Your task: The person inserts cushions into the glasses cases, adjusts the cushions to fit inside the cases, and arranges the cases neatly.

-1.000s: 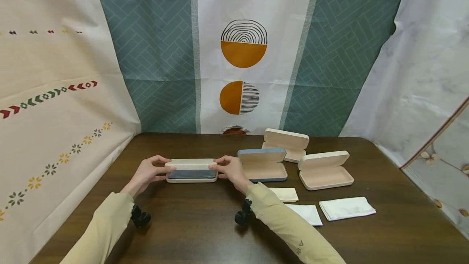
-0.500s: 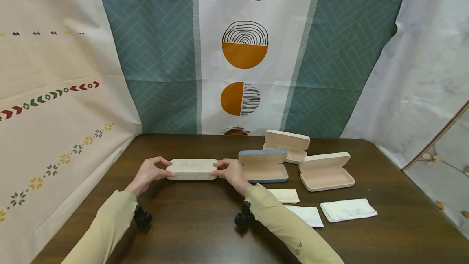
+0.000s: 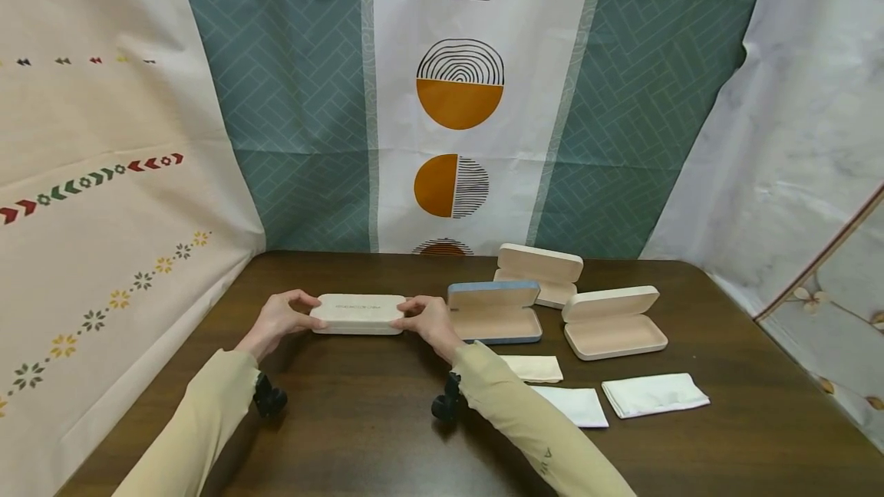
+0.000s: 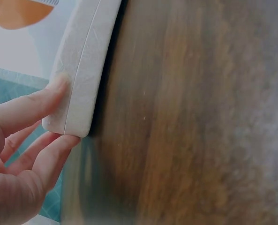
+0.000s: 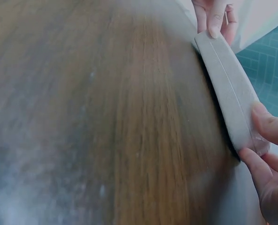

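A cream glasses case (image 3: 357, 314) with its lid down lies lengthwise on the left half of the table, small lettering on top. My left hand (image 3: 278, 324) holds its left end, thumb on the front edge. At the other end my right hand (image 3: 431, 327) grips in the same way. In the left wrist view, the seam between lid and base runs along the case (image 4: 82, 61), with fingertips against its end. Both hands show on the case (image 5: 230, 89) in the right wrist view. Its inside is hidden.
Right of my right hand stands a blue glasses case (image 3: 496, 313), lid up. Two cream cases, one behind (image 3: 540, 273) and one farther right (image 3: 615, 322), are also lid-up. Folded cloths, cream (image 3: 532, 368) and white (image 3: 573, 405), lie near my right sleeve; another white cloth (image 3: 654, 394) lies beyond.
The cream case's lid has come down over the grey-blue cloth inside. Since then the case has shifted slightly back and left, with both hands still on its ends.
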### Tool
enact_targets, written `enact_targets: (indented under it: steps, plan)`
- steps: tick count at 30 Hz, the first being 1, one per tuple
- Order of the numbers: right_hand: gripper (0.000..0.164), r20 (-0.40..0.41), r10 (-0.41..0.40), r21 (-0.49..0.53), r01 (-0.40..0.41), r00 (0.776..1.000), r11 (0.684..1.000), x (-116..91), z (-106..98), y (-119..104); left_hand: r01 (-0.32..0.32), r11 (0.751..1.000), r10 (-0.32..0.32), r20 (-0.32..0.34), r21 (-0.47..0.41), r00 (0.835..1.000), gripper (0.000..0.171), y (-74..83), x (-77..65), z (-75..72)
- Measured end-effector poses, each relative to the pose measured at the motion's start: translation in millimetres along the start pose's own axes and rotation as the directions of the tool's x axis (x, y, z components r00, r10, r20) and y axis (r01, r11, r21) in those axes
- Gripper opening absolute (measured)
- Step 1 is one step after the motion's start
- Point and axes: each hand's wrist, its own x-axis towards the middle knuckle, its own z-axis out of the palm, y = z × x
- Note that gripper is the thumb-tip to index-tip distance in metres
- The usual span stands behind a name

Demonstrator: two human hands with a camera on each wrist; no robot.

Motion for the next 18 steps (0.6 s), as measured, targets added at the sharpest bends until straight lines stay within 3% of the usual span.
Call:
enact_targets:
  steps: [3,12,18]
  plan:
    - [0.026,-0.014,-0.003,-0.034,0.003,1.0,0.999,1.9,3.6,0.0,-0.021,1.0,0.021,-0.006,0.024,1.0,0.042,0.4,0.7,-1.6]
    - [0.027,-0.047,-0.029,-0.049,0.026,0.998,0.998,9.1,11.1,0.7,0.04,0.998,-0.037,-0.059,0.048,0.998,0.046,-4.3,12.7,-1.5]
    - [0.027,-0.048,-0.023,-0.055,0.02,0.999,0.998,13.0,12.4,1.5,-0.007,1.0,0.008,-0.044,0.026,0.999,0.044,-3.5,11.0,-3.1]
